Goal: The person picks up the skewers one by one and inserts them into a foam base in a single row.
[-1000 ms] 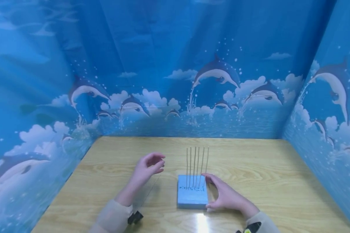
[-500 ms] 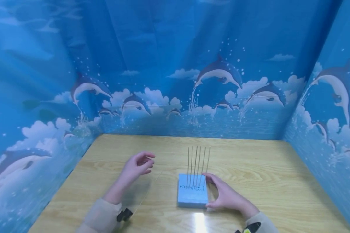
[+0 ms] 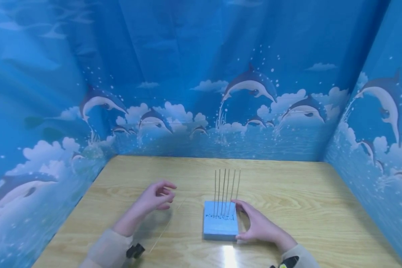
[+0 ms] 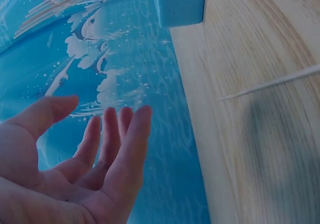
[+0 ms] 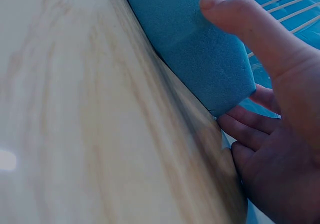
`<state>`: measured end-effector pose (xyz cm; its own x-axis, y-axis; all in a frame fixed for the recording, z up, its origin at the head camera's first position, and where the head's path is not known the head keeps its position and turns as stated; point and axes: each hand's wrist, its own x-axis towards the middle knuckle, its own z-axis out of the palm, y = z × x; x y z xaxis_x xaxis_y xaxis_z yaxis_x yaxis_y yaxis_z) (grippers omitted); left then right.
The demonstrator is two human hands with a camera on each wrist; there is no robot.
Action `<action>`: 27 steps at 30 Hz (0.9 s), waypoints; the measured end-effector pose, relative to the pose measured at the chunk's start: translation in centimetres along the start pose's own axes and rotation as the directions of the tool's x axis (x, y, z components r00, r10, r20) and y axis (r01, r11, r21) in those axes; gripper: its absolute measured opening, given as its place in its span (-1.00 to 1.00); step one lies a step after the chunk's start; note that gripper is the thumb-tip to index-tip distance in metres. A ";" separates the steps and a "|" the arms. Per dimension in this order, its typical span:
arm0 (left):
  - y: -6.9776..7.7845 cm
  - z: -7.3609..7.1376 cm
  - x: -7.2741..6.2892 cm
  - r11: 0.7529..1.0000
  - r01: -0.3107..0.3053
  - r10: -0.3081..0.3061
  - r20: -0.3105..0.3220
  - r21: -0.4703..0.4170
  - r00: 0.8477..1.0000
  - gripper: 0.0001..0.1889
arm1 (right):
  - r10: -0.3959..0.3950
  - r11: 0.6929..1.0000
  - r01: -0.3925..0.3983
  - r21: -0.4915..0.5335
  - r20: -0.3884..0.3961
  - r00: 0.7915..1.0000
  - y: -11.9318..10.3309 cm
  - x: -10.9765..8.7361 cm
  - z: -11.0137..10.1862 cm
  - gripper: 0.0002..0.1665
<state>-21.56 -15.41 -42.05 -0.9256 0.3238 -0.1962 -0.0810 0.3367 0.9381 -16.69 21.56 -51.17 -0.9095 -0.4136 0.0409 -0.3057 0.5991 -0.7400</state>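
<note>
A light blue foam block [image 3: 221, 226] sits on the table, and several thin sticks [image 3: 223, 190] stand upright in its top. My right hand [image 3: 258, 224] grips the block's right side. In the right wrist view the thumb [image 5: 240, 16] lies on the near face and the fingers [image 5: 252, 126] are at the far corner. My left hand [image 3: 154, 198] is raised over the table to the left of the block, fingers loosely bent and holding nothing. A single thin stick [image 3: 165, 227] lies slanted on the table between the left hand and the block.
The wooden table [image 3: 288, 186] is enclosed at the back and sides by a blue curtain [image 3: 174, 56] printed with dolphins and clouds. A small black device [image 3: 135, 251] is strapped to the left wrist, another [image 3: 290, 261] to the right wrist.
My left hand has moved left and slightly lower in the head view, away from the block, uncovering more of the lying stick. My right hand and the block have stayed in place.
</note>
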 end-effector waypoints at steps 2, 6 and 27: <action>-0.2 -0.3 0.0 1.000 0.009 -0.009 0.027 -0.001 1.000 -0.53 | 0.003 1.000 -0.003 0.003 0.002 1.000 0.0 0.0 0.0 0.37; -0.8 -0.7 -0.1 0.999 0.037 -0.037 0.065 -0.001 0.997 -0.49 | 0.003 1.000 -0.003 -0.009 -0.002 1.000 0.0 -0.1 0.0 0.38; -4.0 -1.2 0.0 0.989 0.144 -0.148 0.126 0.043 0.981 -0.48 | 0.006 1.000 -0.006 -0.008 -0.004 1.000 -0.2 -0.2 0.0 0.38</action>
<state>-21.63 -17.79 -45.44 -0.8493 0.3792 -0.3674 -0.1972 0.4177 0.8870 -16.44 21.50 -51.07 -0.9124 -0.4075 0.0392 -0.3028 0.6073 -0.7345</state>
